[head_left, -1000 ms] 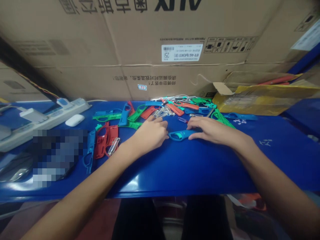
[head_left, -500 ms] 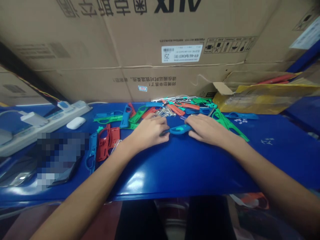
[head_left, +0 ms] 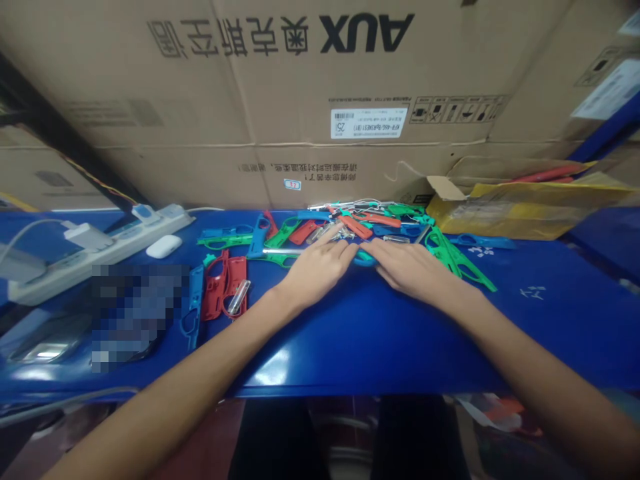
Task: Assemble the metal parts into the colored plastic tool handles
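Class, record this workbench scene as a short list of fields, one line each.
Left hand: holds a thin metal rod
Right hand: holds a blue plastic piece, mostly hidden
Surface: blue tabletop
Left side: power strip, white case, red shells
Right side: yellow-taped box containing red pieces
Backdrop: large cardboard with upside-down "AUX" lettering
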`<action>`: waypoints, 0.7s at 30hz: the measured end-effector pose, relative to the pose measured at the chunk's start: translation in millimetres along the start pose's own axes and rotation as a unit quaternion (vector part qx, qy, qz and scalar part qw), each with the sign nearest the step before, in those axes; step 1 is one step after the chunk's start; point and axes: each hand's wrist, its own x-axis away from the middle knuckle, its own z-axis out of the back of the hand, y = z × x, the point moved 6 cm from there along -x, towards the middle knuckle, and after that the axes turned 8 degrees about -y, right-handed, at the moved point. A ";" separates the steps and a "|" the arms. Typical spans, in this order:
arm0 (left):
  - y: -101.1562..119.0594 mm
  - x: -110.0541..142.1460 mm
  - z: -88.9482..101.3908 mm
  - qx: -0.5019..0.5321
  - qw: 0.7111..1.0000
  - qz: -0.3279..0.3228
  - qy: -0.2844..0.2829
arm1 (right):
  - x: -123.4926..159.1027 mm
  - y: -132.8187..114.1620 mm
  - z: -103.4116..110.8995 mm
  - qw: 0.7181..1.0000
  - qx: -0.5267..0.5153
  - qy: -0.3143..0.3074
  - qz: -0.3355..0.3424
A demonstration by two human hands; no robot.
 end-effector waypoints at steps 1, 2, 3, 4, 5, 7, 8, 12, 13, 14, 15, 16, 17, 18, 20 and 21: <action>2.8 -2.4 -1.4 0.000 1.000 -0.003 -0.003 | -2.1 -1.7 0.1 1.000 0.007 -0.012 -0.017; 5.2 -4.8 -2.8 -0.001 1.000 -0.004 -0.006 | -4.0 -2.6 -0.5 0.999 0.013 -0.029 -0.037; 7.2 -7.0 -3.7 -0.003 1.000 -0.001 -0.010 | -5.5 -2.5 -1.5 0.997 0.017 -0.049 -0.057; 8.4 -8.6 -3.8 -0.003 1.000 0.003 -0.010 | -6.3 -1.9 -2.8 0.995 0.020 -0.068 -0.074; 8.7 -9.5 -2.8 0.000 1.000 0.008 -0.006 | -6.5 -1.0 -4.2 0.993 0.022 -0.086 -0.083; 3.7 -8.2 3.0 0.013 0.999 0.032 0.014 | -5.4 3.0 -5.9 0.990 0.024 -0.102 -0.090; -2.1 -5.9 7.0 0.023 0.998 0.053 0.025 | -4.4 6.1 -6.2 0.991 0.022 -0.099 -0.090; -30.8 9.1 19.3 0.052 0.993 0.101 0.043 | -0.6 22.5 -7.2 0.992 0.003 -0.066 -0.104; -34.3 12.0 19.7 0.053 0.995 0.079 0.038 | -0.3 25.3 -7.4 0.993 -0.003 -0.058 -0.105; -36.6 14.4 18.6 0.058 0.997 0.051 0.030 | -0.4 27.0 -7.7 0.993 -0.009 -0.052 -0.104; -39.2 16.4 16.9 0.065 0.997 0.032 0.024 | -0.8 27.8 -7.9 0.994 -0.015 -0.048 -0.101; -42.5 18.0 15.0 0.071 0.997 0.028 0.024 | -1.4 27.8 -8.1 0.994 -0.020 -0.045 -0.095; -44.8 19.0 12.8 0.078 0.996 0.022 0.023 | -2.0 27.6 -8.1 0.995 -0.025 -0.044 -0.091; -46.8 19.6 10.6 0.087 0.996 0.020 0.021 | -2.4 27.6 -7.9 0.995 -0.029 -0.042 -0.089; -50.8 20.1 8.4 0.115 0.993 0.031 0.027 | -2.6 27.8 -7.0 0.995 -0.034 -0.039 -0.090; -52.3 20.2 8.5 0.131 0.990 0.039 0.033 | -2.4 28.1 -6.3 0.994 -0.033 -0.036 -0.093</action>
